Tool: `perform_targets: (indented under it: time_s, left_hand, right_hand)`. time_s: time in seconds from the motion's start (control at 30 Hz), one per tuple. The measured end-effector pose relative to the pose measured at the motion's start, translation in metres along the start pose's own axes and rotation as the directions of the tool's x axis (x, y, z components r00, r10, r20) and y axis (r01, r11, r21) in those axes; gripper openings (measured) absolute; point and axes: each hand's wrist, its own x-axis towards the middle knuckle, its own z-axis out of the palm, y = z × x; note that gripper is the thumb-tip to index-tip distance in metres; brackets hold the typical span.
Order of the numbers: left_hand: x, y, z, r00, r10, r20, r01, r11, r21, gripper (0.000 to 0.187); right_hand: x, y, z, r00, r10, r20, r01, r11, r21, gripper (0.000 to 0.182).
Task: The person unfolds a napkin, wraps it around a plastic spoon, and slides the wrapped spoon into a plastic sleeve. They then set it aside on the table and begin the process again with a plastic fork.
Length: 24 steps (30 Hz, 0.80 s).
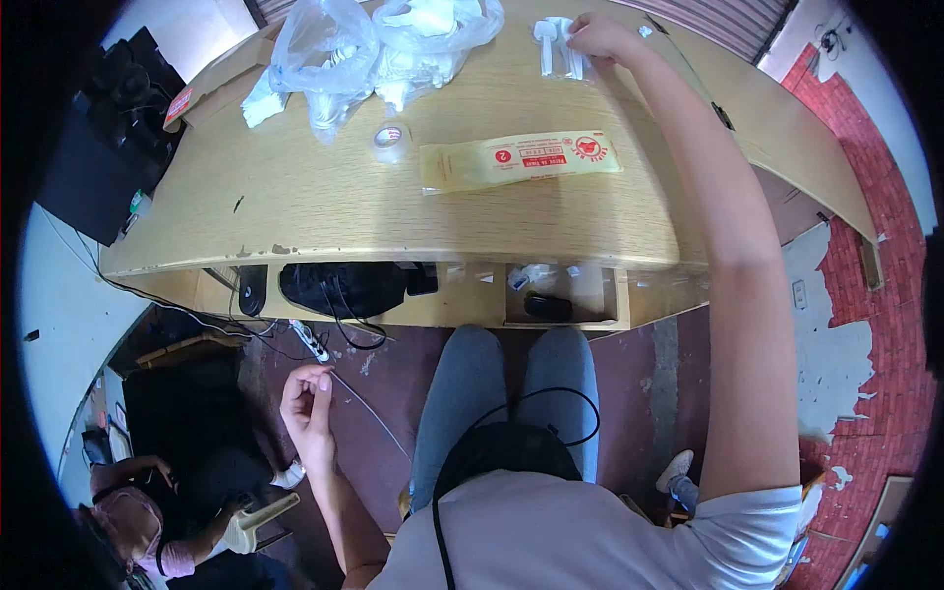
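Note:
My right hand reaches to the far side of the desk. Its fingers pinch the right edge of a clear packet of white plastic spoons. My left hand hangs in the air left of my thighs, below desk height. Its fingers are loosely curled, a little apart from the thumb, and I see nothing in them. Across the desk middle lies a flat yellowish plastic bag with red print. A roll of clear tape sits to its left. Behind the tape stand two translucent plastic bags with white items inside.
The wooden desk has an open drawer with small items in it. A black bag lies on the shelf below the top. A cardboard box stands back left. Another person sits at lower left. Cables run along the floor.

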Motion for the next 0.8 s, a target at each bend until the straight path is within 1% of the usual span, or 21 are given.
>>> perform_targets:
  time_s: [0.03, 0.1, 0.13, 0.2, 0.23, 0.3, 0.33, 0.37, 0.4, 0.43, 0.47, 0.53, 0.6, 0.63, 0.67, 0.7, 0.77, 0.8]
  left_hand:
    - [0.0, -0.001, 0.0, 1.0, -0.003, 0.001, 0.003, 1.0, 0.0, 0.006]
    - [0.0, -0.003, 0.0, 1.0, -0.003, 0.012, 0.003, 1.0, -0.012, 0.007]
    - [-0.001, -0.003, 0.0, 1.0, -0.005, 0.01, 0.005, 1.0, -0.012, 0.007]
    - [0.0, -0.003, 0.001, 1.0, 0.0, 0.01, 0.0, 1.0, -0.025, 0.007]
    - [0.001, 0.0, 0.003, 1.0, 0.001, 0.01, 0.0, 1.0, -0.025, 0.007]
    - [0.002, 0.007, 0.008, 1.0, 0.0, 0.012, 0.0, 1.0, -0.019, 0.006]
    - [0.005, 0.009, 0.011, 1.0, 0.002, 0.018, -0.001, 1.0, -0.021, 0.006]
    - [0.008, 0.011, 0.014, 0.998, 0.058, 0.011, -0.058, 0.998, 0.005, 0.006]
    - [0.011, 0.013, 0.016, 0.994, 0.112, 0.005, -0.112, 0.993, 0.033, 0.005]
    - [0.014, 0.018, 0.019, 0.994, 0.11, 0.01, -0.111, 0.993, 0.033, 0.005]
    - [0.017, 0.024, 0.021, 0.989, 0.144, 0.02, -0.145, 0.989, 0.036, 0.006]
    - [0.024, 0.03, 0.03, 0.97, 0.24, 0.04, -0.241, 0.969, 0.043, 0.006]
    - [0.029, 0.03, 0.033, 0.97, 0.23, 0.076, -0.233, 0.971, 0.047, 0.006]
    - [0.031, 0.029, 0.035, 0.97, 0.219, 0.105, -0.224, 0.973, 0.048, 0.006]
    - [0.034, 0.027, 0.036, 0.958, 0.261, 0.118, -0.269, 0.961, 0.057, 0.006]
    - [0.036, 0.029, 0.038, 0.958, 0.26, 0.118, -0.268, 0.962, 0.056, 0.006]
    - [0.044, 0.04, 0.042, 0.923, 0.372, 0.097, -0.38, 0.922, 0.08, 0.004]
    - [0.049, 0.049, 0.045, 0.901, 0.426, 0.089, -0.43, 0.901, 0.046, 0.004]
  right_hand:
    - [0.001, 0.001, 0.002, 1.0, 0.001, 0.002, -0.001, 1.0, -0.001, 0.042]
    - [0.005, 0.001, 0.007, 0.989, -0.12, 0.085, 0.131, 0.982, -0.134, 0.045]
    - [0.006, 0.001, 0.012, 0.989, -0.121, 0.087, 0.132, 0.982, -0.134, 0.045]
    - [0.005, -0.004, 0.02, 0.968, -0.248, 0.02, 0.24, 0.907, -0.347, 0.046]
    - [0.002, -0.007, 0.021, 0.969, -0.248, 0.02, 0.239, 0.907, -0.347, 0.046]
    - [-0.014, -0.011, 0.017, 0.953, -0.268, -0.143, 0.216, 0.929, -0.3, 0.041]
    - [-0.036, -0.018, 0.012, 0.954, -0.263, -0.147, 0.21, 0.93, -0.303, 0.041]
    - [-0.07, -0.032, 0.006, 0.86, -0.431, -0.271, 0.317, 0.87, -0.378, 0.03]
    - [-0.1, -0.044, -0.003, 0.724, -0.582, -0.369, 0.4, 0.791, -0.463, 0.022]
    - [-0.121, -0.056, -0.023, 0.849, -0.464, -0.254, 0.388, 0.873, -0.295, 0.023]
    - [-0.143, -0.063, -0.041, 0.933, -0.343, -0.105, 0.33, 0.936, -0.124, 0.024]
    - [-0.2, -0.06, -0.053, 0.859, -0.497, -0.121, 0.47, 0.861, -0.193, 0.034]
    - [-0.264, -0.061, -0.062, 0.762, -0.621, -0.185, 0.602, 0.784, -0.152, 0.024]
    - [-0.3, -0.065, -0.068, 0.837, -0.527, -0.151, 0.529, 0.848, -0.031, 0.026]
    - [-0.336, -0.063, -0.066, 0.872, -0.472, -0.129, 0.48, 0.876, 0.044, 0.026]
    - [-0.368, -0.059, -0.066, 0.905, -0.414, -0.1, 0.424, 0.898, 0.119, 0.025]
    - [-0.41, -0.042, -0.059, 0.848, -0.525, 0.066, 0.462, 0.796, 0.392, 0.021]
    - [-0.426, -0.031, -0.049, 0.826, -0.553, 0.105, 0.43, 0.741, 0.516, 0.022]
